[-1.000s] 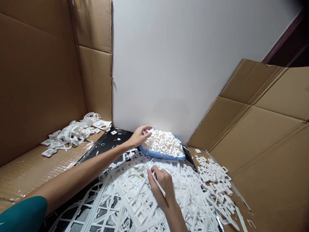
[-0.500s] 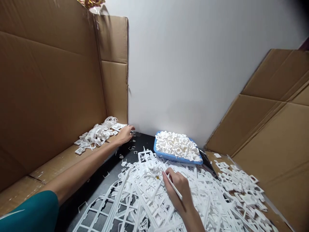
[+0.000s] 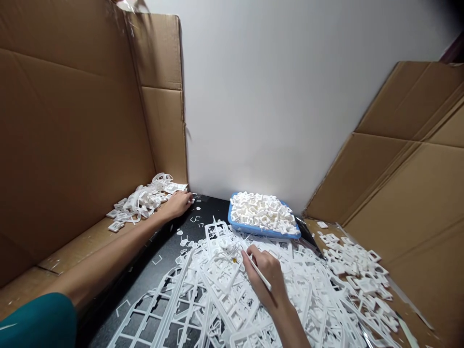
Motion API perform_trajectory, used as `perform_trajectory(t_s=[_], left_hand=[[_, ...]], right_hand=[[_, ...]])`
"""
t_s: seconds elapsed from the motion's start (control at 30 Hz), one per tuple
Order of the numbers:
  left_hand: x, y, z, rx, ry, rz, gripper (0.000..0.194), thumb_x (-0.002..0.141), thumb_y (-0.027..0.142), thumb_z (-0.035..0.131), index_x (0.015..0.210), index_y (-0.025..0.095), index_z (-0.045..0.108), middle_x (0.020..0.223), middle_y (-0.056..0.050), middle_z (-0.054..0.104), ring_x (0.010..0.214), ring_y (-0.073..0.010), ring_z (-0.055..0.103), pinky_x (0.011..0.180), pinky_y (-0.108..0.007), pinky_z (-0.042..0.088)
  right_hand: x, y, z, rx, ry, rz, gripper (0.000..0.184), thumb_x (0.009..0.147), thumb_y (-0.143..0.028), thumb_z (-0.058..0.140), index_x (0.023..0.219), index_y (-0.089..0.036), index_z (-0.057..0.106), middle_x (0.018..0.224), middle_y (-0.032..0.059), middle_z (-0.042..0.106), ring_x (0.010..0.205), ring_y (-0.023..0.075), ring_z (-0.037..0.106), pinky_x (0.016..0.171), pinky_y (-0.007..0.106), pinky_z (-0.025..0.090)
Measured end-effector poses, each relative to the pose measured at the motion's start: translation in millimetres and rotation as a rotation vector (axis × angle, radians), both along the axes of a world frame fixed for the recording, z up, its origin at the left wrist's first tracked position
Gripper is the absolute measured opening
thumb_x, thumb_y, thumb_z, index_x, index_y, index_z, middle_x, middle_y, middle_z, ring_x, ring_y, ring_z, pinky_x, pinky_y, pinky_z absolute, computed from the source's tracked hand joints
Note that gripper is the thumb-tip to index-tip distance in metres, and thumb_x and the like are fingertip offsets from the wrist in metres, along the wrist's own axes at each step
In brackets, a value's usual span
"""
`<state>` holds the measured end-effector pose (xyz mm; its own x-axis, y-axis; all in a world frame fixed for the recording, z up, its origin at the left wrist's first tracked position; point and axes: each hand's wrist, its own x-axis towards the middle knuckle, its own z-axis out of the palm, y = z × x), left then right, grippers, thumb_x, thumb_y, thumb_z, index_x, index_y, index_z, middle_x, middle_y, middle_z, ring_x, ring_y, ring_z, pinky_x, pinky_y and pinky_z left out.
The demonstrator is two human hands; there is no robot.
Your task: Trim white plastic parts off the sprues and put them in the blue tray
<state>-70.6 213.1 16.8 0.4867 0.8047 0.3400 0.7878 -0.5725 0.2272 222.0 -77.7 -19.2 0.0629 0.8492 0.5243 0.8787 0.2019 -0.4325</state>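
Observation:
My left hand (image 3: pixel 177 203) is stretched far out to the edge of a pile of white plastic scraps (image 3: pixel 143 202) on the left cardboard flap; its fingers are curled and their tips are hidden. My right hand (image 3: pixel 264 275) rests on a heap of white plastic frames (image 3: pixel 232 295) and is closed round a thin white stick (image 3: pixel 259 275). A blue tray (image 3: pixel 261 230) heaped with small white square pieces stands just beyond the heap, by the wall.
Brown cardboard sheets (image 3: pixel 72 125) stand at the left and lean at the right (image 3: pixel 409 193). More white square pieces (image 3: pixel 358 275) lie spread on the right cardboard. A black table surface (image 3: pixel 155 270) shows between the piles. A white wall is behind.
My left hand left the blue tray and swung left to the scrap pile on the cardboard. My right hand stayed on the frames with the stick. The view shifted left.

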Motion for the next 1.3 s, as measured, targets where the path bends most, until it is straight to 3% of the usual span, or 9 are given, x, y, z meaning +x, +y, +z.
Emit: perform_trajectory(t_s=[0.17, 0.27, 0.37, 0.47, 0.53, 0.63, 0.8, 1.0, 1.3], left_hand=[[2.9, -5.9, 8.2, -0.036, -0.124, -0.058, 0.017, 0.094, 0.033, 0.07, 0.084, 0.019, 0.067, 0.089, -0.009, 0.071, 0.095, -0.0282, 0.068, 0.097, -0.043, 0.052], [13.4, -23.9, 15.6, -0.05, -0.236, -0.137, 0.015, 0.099, 0.032, 0.061, 0.098, 0.019, 0.069, 0.095, -0.01, 0.07, 0.094, -0.0277, 0.067, 0.094, -0.042, 0.053], [33.1, -61.6, 13.7, -0.076, -0.349, -0.252, 0.031, 0.101, 0.034, 0.061, 0.128, 0.019, 0.064, 0.113, -0.01, 0.069, 0.098, -0.0233, 0.068, 0.092, -0.037, 0.057], [53.9, -112.1, 0.2, -0.136, -0.436, -0.353, 0.03, 0.105, 0.036, 0.061, 0.129, 0.02, 0.068, 0.121, -0.01, 0.068, 0.1, -0.0204, 0.069, 0.091, -0.034, 0.06], [64.0, -142.8, -10.3, -0.267, -0.587, -0.436, 0.031, 0.106, 0.035, 0.063, 0.134, 0.022, 0.069, 0.121, -0.01, 0.069, 0.104, -0.021, 0.069, 0.093, -0.035, 0.059], [72.0, -171.5, -19.9, -0.392, -0.632, -0.551, 0.032, 0.111, 0.032, 0.058, 0.141, 0.025, 0.065, 0.132, -0.012, 0.068, 0.114, -0.0219, 0.068, 0.097, -0.037, 0.058], [75.2, -181.9, -22.4, -0.35, -0.451, -0.669, 0.033, 0.114, 0.027, 0.051, 0.145, 0.025, 0.06, 0.131, -0.012, 0.064, 0.106, -0.0207, 0.068, 0.094, -0.038, 0.057], [74.7, -185.7, -30.3, -0.239, -0.368, -0.632, 0.033, 0.111, 0.031, 0.058, 0.142, 0.02, 0.057, 0.118, -0.01, 0.065, 0.093, -0.0198, 0.066, 0.082, -0.033, 0.057], [76.2, -187.2, -35.6, -0.05, -0.384, -0.673, 0.031, 0.112, 0.022, 0.054, 0.142, 0.018, 0.059, 0.123, -0.013, 0.067, 0.109, -0.0237, 0.069, 0.09, -0.038, 0.062]], right_hand=[[-1.9, -2.7, 6.5, 0.003, 0.058, 0.013, 0.03, 0.11, -0.038, 0.052, 0.084, -0.025, 0.06, 0.066, -0.0002, 0.063, 0.063, 0.0191, 0.059, 0.063, 0.028, 0.036], [-2.7, -3.6, 10.1, 0.01, 0.134, 0.005, 0.031, 0.109, -0.04, 0.055, 0.083, -0.025, 0.062, 0.065, -0.0005, 0.063, 0.06, 0.018, 0.057, 0.059, 0.028, 0.036], [-3.5, -3.7, 12.4, 0.011, 0.236, 0.018, 0.03, 0.106, -0.041, 0.061, 0.082, -0.025, 0.063, 0.067, -0.0014, 0.064, 0.059, 0.0167, 0.058, 0.057, 0.027, 0.039], [-5.7, -3.0, 14.1, 0.031, 0.338, 0.053, 0.025, 0.104, -0.04, 0.065, 0.085, -0.024, 0.066, 0.076, -0.0001, 0.069, 0.067, 0.0173, 0.064, 0.063, 0.027, 0.046], [-8.2, -2.4, 15.5, 0.05, 0.396, 0.089, 0.022, 0.104, -0.038, 0.066, 0.087, -0.024, 0.068, 0.083, 0.0021, 0.072, 0.074, 0.0187, 0.068, 0.069, 0.028, 0.051], [-12.5, -1.9, 18.0, 0.073, 0.46, 0.156, 0.022, 0.103, -0.038, 0.066, 0.086, -0.023, 0.068, 0.095, 0.0066, 0.076, 0.089, 0.022, 0.073, 0.078, 0.031, 0.057], [-17.1, -3.2, 20.2, 0.053, 0.562, 0.223, 0.016, 0.1, -0.033, 0.069, 0.089, -0.023, 0.073, 0.11, 0.0094, 0.079, 0.103, 0.0249, 0.076, 0.087, 0.034, 0.061], [-16.0, -6.0, 19.4, -0.05, 0.611, 0.204, 0.015, 0.098, -0.034, 0.071, 0.089, -0.023, 0.075, 0.11, 0.0083, 0.082, 0.098, 0.0247, 0.078, 0.087, 0.035, 0.062], [-15.8, -9.8, 22.9, -0.126, 0.481, 0.213, 0.013, 0.101, -0.032, 0.068, 0.097, -0.025, 0.078, 0.119, 0.0072, 0.081, 0.108, 0.0259, 0.078, 0.096, 0.035, 0.06]])
